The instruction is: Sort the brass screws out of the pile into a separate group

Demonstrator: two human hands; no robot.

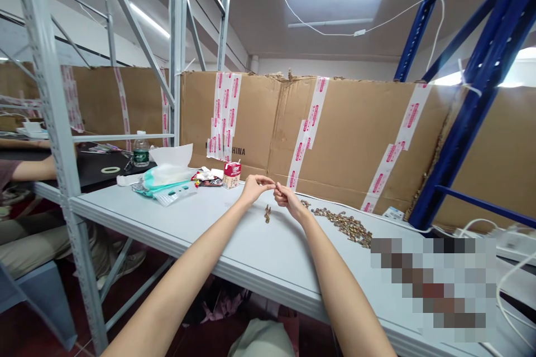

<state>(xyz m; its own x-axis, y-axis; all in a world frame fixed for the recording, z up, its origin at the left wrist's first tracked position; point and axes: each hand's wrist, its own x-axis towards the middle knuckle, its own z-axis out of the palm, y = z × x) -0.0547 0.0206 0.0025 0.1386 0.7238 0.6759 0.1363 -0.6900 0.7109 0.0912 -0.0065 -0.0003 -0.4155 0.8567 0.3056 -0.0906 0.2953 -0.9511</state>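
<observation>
My left hand (253, 188) and my right hand (286, 197) meet fingertip to fingertip above the grey table (251, 245). Both are closed in a pinch, and whatever lies between the fingers is too small to make out. Just below them on the tabletop rests a small cluster of brass-coloured pieces (267, 213). A larger spread of similar small metal pieces (345, 225) lies to the right of my right hand, trailing toward the back edge.
A tissue pack (167, 175), snack wrappers (209, 177) and a red-and-white carton (231, 175) stand at the back left. Cardboard (259, 122) walls the back. Metal posts flank the table; a person's arm (36, 168) shows far left. Pixelation covers the right.
</observation>
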